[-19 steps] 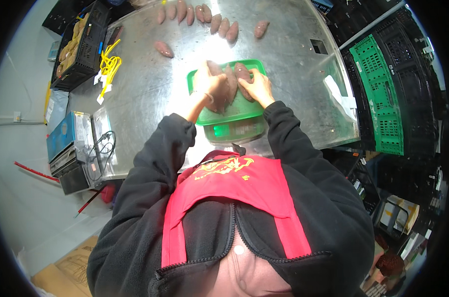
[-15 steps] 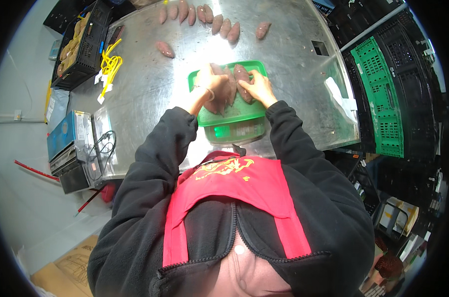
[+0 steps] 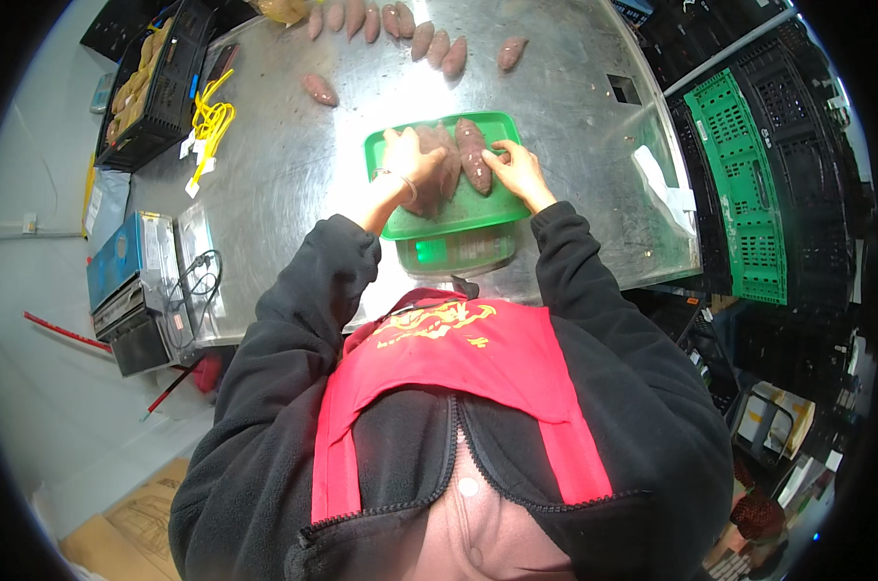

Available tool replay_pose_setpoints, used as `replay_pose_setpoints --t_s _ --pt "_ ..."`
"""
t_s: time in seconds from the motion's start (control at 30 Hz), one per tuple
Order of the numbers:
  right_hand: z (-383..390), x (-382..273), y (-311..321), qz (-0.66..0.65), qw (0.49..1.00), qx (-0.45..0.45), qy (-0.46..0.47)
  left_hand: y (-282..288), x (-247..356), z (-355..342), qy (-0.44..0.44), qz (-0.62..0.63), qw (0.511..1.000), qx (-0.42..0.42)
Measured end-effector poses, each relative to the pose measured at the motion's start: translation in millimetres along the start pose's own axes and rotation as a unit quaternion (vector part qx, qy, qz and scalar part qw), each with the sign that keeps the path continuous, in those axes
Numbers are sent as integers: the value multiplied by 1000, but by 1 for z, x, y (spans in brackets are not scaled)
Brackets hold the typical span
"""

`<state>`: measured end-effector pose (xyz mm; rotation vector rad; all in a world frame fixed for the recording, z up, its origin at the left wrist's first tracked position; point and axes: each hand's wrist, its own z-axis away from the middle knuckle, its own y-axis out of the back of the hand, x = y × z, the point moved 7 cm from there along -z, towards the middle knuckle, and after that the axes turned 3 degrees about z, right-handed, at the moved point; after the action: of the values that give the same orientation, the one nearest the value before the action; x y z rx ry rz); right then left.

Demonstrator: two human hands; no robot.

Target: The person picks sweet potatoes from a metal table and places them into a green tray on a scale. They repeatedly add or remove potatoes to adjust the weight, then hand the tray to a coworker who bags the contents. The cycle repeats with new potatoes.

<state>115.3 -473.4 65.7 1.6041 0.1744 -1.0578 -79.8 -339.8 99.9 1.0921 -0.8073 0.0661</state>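
Note:
A green tray (image 3: pixel 497 213) sits on a digital scale (image 3: pixel 458 254) with a glowing green display. Several sweet potatoes lie side by side in the tray. My left hand (image 3: pixel 408 163) is closed over a sweet potato (image 3: pixel 425 198) at the tray's left side, hiding much of it. The rightmost sweet potato (image 3: pixel 474 160) lies lengthwise, pointing toward me. Beside it is my right hand (image 3: pixel 518 174), thumb and fingers apart, with the tips at the potato's right edge.
A row of sweet potatoes (image 3: pixel 390 21) lines the far side of the metal table (image 3: pixel 574 126); single ones (image 3: pixel 320 90) (image 3: pixel 511 53) lie apart. Yellow cord (image 3: pixel 211 126) and a black crate (image 3: pixel 158 87) of produce are left. A green crate (image 3: pixel 739 184) stands right.
My right hand has eased its hold on the rightmost sweet potato and moved slightly right, its fingers now at the edge. A yellowish thing shows more at the far edge. My left hand stays put.

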Motion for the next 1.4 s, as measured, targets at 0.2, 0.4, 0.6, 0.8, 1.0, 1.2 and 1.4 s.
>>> replay_pose_setpoints --t_s 0.2,0.4,0.6,0.8,1.0,1.2,1.4 --pt "4 -7 14 13 1000 8 4 10 -9 15 -42 27 999 1" --pt "20 -6 54 6 995 98 17 62 -66 49 -86 346 931 78" --pt "41 20 82 -15 985 164 -46 112 -185 110 119 342 895 261" --pt "43 24 79 -21 983 153 -95 109 -216 151 224 341 873 269" --pt "26 -6 67 -23 989 127 -74 82 -211 134 160 169 931 280" --pt "-51 -20 55 -21 995 77 -65 41 -221 122 157 263 925 224" --pt "-175 -25 14 -6 998 68 -15 24 -238 112 186 308 913 193"
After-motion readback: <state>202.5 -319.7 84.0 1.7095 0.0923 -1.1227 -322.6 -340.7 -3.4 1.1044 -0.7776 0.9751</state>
